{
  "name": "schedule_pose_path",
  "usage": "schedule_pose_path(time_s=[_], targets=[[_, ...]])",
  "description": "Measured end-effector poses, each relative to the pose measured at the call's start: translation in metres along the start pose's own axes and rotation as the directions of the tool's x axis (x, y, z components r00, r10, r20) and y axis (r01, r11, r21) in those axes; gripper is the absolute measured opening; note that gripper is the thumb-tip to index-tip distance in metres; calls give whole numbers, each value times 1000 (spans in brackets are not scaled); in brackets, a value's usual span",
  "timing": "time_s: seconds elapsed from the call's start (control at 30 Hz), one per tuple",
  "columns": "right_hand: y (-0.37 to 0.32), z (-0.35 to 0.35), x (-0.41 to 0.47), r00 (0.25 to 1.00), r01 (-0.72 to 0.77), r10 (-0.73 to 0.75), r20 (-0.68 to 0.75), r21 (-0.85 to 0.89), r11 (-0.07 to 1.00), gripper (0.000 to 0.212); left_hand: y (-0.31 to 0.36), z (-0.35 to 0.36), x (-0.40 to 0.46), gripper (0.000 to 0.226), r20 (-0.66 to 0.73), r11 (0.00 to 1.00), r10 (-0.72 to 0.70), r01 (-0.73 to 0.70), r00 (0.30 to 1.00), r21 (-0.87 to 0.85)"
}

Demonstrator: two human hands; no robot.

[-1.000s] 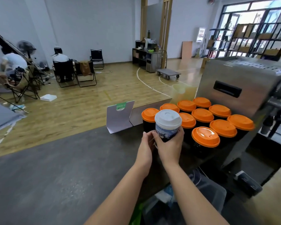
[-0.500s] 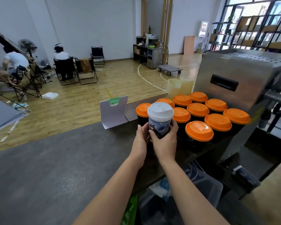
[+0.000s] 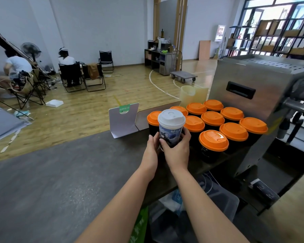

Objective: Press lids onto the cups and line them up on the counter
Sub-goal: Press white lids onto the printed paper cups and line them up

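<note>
A: White plastic is capping the printed cup (image 3: 170,135), and that white lid (image 3: 171,117) is sitting level on the rim. Who is holding it?

B: Both hands are. The right hand (image 3: 178,151) is wrapping its fingers (image 3: 186,135) around the lower half of the cup, thumb curled across the near side. The left hand (image 3: 152,149) is lying against the cup's left side with its fingers (image 3: 154,138) nearly straight, touching the wall rather than curling round it.

A: Where is the cup standing relative to those fingers?

B: It is rising upright out of them, its lid well above the fingertips. I cannot tell whether its base is resting on the counter (image 3: 60,172), since the hands are hiding it.

A: And the other cups?

B: Just beyond and to the right of the right fingers, the black cups with orange lids (image 3: 213,140) are standing in close rows on the counter. One of them is sitting just behind the left fingers, partly hidden by the printed cup.

A: What is lying past that group?

B: A steel machine (image 3: 253,81) is standing just to the right of the rows. To the left of the left fingers, a folded pale card stand (image 3: 123,120) is sitting on the counter's far edge, near but apart from the cups.
</note>
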State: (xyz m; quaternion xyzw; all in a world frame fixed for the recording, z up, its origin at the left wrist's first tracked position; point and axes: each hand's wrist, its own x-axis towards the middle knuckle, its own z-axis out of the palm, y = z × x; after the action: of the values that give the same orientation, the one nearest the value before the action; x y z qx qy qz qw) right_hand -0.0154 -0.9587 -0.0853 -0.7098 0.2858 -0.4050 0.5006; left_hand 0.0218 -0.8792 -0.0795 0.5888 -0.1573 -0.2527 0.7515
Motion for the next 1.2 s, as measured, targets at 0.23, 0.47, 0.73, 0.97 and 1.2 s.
schedule_pose_path(time_s=[0.23, 0.47, 0.73, 0.97, 1.2], targets=[[2, -6, -26, 1000, -11, 11, -19, 33, 999, 85, 2, -14, -13, 56, -94, 999, 28, -32, 995, -38], [-16, 2, -71, 999, -34, 36, -26, 79, 996, 78, 16, -69, -45, 58, -233, 994, 32, -56, 972, -98], [-84, 77, -203, 987, -66, 34, 159, 198, 978, 53, 55, -199, -173, 59, -391, 992, 68, -105, 918, -75], [-180, 203, -421, 860, -134, -51, 507, 321, 938, 38, 105, -403, -367, 59, -642, 983, 151, -181, 752, 20], [-263, 297, -614, 649, -176, -148, 746, 337, 925, 32, 132, -557, -544, 53, -831, 973, 187, -218, 524, 82]])
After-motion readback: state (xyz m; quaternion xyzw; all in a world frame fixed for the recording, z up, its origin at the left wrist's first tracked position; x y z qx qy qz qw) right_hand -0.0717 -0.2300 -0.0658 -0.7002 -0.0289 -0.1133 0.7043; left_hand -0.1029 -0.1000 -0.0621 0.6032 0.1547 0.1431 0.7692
